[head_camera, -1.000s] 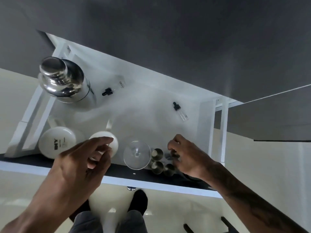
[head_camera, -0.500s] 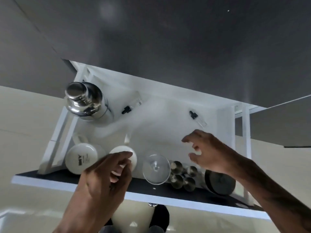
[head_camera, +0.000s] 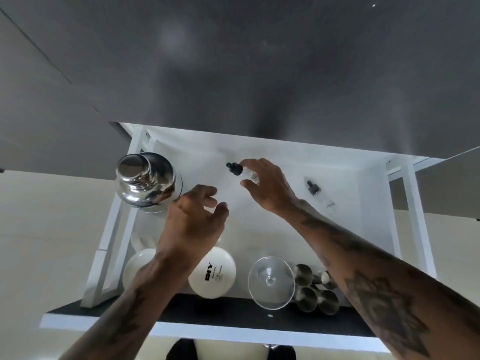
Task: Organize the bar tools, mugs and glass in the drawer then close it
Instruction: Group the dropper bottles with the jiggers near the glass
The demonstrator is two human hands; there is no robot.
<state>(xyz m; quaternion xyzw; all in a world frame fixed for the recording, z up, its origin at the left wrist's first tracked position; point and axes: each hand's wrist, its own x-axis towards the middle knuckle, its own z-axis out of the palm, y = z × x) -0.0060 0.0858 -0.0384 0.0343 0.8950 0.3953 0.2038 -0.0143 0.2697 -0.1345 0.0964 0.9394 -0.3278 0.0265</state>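
The white drawer (head_camera: 371, 229) stands pulled out below me. My right hand (head_camera: 270, 185) grips a small clear dropper bottle (head_camera: 240, 171) with a black cap at the drawer's back middle. My left hand (head_camera: 194, 219) hovers open just right of the steel cocktail shaker (head_camera: 145, 180) at the back left. A second dropper bottle (head_camera: 318, 193) lies at the back right. Along the front sit two white mugs (head_camera: 213, 275), one half hidden under my left arm, an upside-down stemmed glass (head_camera: 271, 281) and several steel jigger cups (head_camera: 314, 289).
A dark grey countertop (head_camera: 246, 68) overhangs the drawer's back. The drawer's dark front edge (head_camera: 233, 315) runs across the bottom. Cream floor (head_camera: 46, 229) shows on both sides, and my feet show below the front.
Both hands moved from the drawer's front toward the back. My right hand left the jigger cups and closed on the left dropper bottle. My left hand came up beside the shaker.
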